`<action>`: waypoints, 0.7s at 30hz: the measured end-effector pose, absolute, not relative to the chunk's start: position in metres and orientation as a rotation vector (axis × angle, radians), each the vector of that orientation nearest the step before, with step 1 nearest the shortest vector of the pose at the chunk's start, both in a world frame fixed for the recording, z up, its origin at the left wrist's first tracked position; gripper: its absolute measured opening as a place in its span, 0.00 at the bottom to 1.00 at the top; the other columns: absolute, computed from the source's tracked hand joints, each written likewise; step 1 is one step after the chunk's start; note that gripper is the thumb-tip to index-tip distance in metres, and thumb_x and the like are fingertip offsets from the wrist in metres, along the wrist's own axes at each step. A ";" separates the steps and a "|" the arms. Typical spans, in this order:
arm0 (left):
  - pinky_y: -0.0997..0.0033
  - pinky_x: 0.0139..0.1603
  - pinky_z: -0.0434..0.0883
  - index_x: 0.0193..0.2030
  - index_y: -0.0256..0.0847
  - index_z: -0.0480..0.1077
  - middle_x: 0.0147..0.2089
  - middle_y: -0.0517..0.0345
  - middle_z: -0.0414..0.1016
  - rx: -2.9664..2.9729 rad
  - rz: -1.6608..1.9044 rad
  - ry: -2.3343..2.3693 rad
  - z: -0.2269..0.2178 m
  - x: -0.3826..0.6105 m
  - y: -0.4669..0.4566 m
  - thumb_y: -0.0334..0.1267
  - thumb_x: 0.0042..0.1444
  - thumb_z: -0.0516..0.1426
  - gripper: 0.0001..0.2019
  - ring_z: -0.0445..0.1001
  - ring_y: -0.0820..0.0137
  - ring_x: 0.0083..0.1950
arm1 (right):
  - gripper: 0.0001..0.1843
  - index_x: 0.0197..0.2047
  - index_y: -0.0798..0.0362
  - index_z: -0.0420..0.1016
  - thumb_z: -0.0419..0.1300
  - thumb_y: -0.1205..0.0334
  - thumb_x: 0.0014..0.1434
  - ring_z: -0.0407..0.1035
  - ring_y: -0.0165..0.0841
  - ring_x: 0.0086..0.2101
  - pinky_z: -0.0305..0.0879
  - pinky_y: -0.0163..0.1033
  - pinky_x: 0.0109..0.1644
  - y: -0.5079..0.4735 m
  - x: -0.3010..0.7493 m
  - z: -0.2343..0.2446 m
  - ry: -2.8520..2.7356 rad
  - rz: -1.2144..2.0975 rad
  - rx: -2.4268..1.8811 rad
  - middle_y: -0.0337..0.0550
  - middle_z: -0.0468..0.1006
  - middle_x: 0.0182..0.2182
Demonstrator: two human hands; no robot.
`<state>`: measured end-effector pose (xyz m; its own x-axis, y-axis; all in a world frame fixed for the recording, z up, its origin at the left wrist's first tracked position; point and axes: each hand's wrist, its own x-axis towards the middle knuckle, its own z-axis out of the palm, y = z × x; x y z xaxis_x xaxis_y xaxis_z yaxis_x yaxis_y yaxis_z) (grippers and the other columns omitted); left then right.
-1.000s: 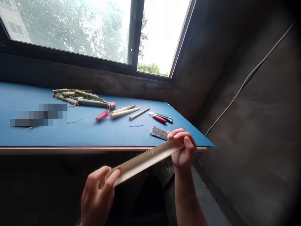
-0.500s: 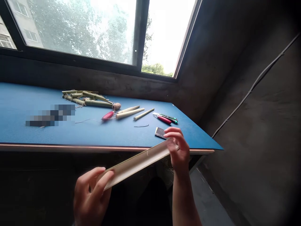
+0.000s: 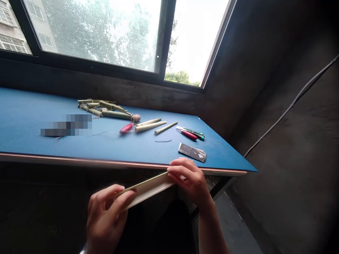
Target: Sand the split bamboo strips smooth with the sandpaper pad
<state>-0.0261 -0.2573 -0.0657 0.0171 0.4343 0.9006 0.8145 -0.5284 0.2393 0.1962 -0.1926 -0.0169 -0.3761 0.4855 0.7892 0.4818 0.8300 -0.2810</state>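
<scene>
A split length of bamboo (image 3: pixel 150 188), pale and hollow on its inner face, is held in front of the table's near edge, tilted up to the right. My left hand (image 3: pixel 108 211) pinches its lower left end between thumb and fingers. Around the upper right end, my right hand (image 3: pixel 189 181) is closed, its fingers over the top edge. Just beyond the right hand, a dark sanding block (image 3: pixel 192 152) with a worn face lies on the blue table (image 3: pixel 106 148). A utility knife (image 3: pixel 196 132) and a red-handled tool (image 3: pixel 188 134) lie together behind it.
Several pale bamboo sticks (image 3: pixel 150 126) lie mid-table beside a red spindle-shaped object (image 3: pixel 126 128) and a woven ball (image 3: pixel 136 118). Tied green bamboo pieces (image 3: pixel 113 114) are at the back. A cable (image 3: pixel 291 106) runs along the right wall.
My right hand has slid down and left along the bamboo, uncovering the whole sanding block. The view has shifted slightly, and my left hand keeps its grip.
</scene>
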 end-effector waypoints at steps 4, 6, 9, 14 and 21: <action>0.70 0.39 0.65 0.40 0.43 0.72 0.43 0.54 0.65 -1.964 -1.534 -1.294 -0.068 -0.029 -0.256 0.20 0.53 0.55 0.14 0.66 0.69 0.40 | 0.07 0.38 0.49 0.73 0.56 0.70 0.60 0.70 0.30 0.35 0.64 0.42 0.47 -0.192 0.200 -0.018 -2.014 0.062 -0.660 0.39 0.76 0.34; 0.70 0.40 0.65 0.40 0.43 0.72 0.43 0.54 0.65 -1.972 -1.537 -1.302 -0.069 -0.029 -0.255 0.20 0.53 0.55 0.14 0.66 0.69 0.41 | 0.07 0.37 0.50 0.72 0.56 0.71 0.59 0.70 0.30 0.35 0.62 0.42 0.49 -0.193 0.200 -0.020 -1.997 0.047 -0.684 0.38 0.76 0.34; 0.70 0.40 0.66 0.40 0.43 0.72 0.44 0.54 0.65 -1.990 -1.544 -1.302 -0.068 -0.027 -0.254 0.20 0.53 0.55 0.14 0.66 0.70 0.41 | 0.06 0.35 0.51 0.70 0.56 0.71 0.59 0.70 0.30 0.35 0.59 0.45 0.53 -0.193 0.198 -0.023 -1.955 -0.019 -0.761 0.37 0.76 0.33; 0.69 0.42 0.66 0.39 0.43 0.72 0.44 0.54 0.65 -1.972 -1.586 -1.346 -0.070 -0.029 -0.253 0.20 0.53 0.55 0.14 0.66 0.70 0.42 | 0.07 0.36 0.50 0.68 0.54 0.71 0.59 0.69 0.31 0.35 0.59 0.48 0.55 -0.187 0.205 -0.025 -1.801 -0.199 -0.840 0.38 0.74 0.32; 0.66 0.43 0.67 0.38 0.44 0.73 0.43 0.55 0.65 -1.877 -1.612 -1.471 -0.077 -0.037 -0.248 0.23 0.54 0.54 0.12 0.67 0.69 0.41 | 0.08 0.38 0.49 0.70 0.57 0.71 0.57 0.67 0.34 0.31 0.67 0.46 0.43 -0.187 0.216 -0.012 -1.226 -0.483 -0.732 0.39 0.71 0.29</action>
